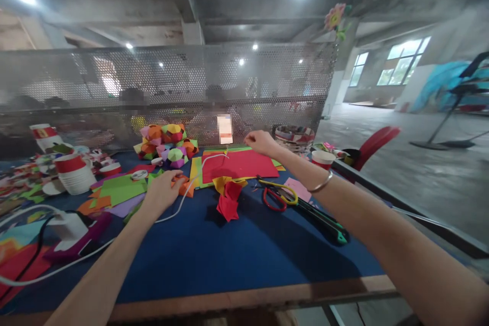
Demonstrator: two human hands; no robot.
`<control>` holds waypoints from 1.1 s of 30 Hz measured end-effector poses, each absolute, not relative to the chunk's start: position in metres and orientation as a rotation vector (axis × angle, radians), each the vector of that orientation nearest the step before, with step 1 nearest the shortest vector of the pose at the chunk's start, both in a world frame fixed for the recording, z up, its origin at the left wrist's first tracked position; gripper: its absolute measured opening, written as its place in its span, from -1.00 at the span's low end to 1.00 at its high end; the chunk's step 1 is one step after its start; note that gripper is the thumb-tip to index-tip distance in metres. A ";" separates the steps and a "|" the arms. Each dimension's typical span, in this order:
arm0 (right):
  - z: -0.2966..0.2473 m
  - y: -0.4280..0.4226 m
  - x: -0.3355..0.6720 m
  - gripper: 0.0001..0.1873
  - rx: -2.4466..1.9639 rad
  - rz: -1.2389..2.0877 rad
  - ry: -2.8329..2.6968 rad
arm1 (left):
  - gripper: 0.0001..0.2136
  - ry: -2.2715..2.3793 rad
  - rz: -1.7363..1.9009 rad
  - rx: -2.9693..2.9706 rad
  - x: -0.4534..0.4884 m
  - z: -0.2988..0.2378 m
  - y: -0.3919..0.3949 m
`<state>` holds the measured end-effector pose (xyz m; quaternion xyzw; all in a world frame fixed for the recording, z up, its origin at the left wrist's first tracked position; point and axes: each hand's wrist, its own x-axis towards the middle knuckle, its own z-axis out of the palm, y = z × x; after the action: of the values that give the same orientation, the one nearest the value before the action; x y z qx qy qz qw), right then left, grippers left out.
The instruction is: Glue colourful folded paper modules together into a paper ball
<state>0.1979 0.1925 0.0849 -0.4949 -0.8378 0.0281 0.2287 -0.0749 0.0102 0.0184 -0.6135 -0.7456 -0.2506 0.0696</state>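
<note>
At the near edge the wooden desk (229, 298) shows under a blue cover (237, 254). To the left a white charger (69, 225) sits on it, and its white cable (179, 208) runs up across the cover towards the middle. Beyond that lie a folded red and yellow paper shape (228, 198), scissors (277, 196) and a green-tipped knife (325, 223), all just right of centre.

The left hand (163, 189) is lowered onto the desk, fingers bent over an orange paper piece (186, 187) that sticks out on its right side; whether that grip pinches the paper or only rests on it I cannot tell. A green sheet (122, 188) lies just to its left.

Farther on, the red sheet (239, 164) lies flat. The right hand (260, 141), a bangle (321, 182) on its wrist, hangs over the sheet's far right corner, its grip pressed together, fingers curled in; the cable's end lies just to its left, apart from it.

Behind stand colourful paper balls (168, 145), stacked cups (74, 173) and a mesh screen (191, 86).
</note>
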 end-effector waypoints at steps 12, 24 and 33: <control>0.032 0.114 0.199 -0.71 -1.068 0.283 -2.351 | -0.47 -2.001 -0.501 -2.165 -0.041 -0.001 -0.010; 0.016 0.174 0.158 -0.60 -1.085 0.387 -2.435 | -0.36 -2.196 0.078 -1.925 -0.021 0.004 -0.021; -0.004 0.200 0.144 -0.81 -1.127 0.433 -2.538 | -0.40 -2.276 0.270 -1.884 -0.019 0.003 -0.023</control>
<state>0.1444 0.2003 -0.0043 -0.3956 -0.8906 0.1521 0.1650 -0.0186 -0.0232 0.0029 -0.6326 -0.7642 0.0908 0.0869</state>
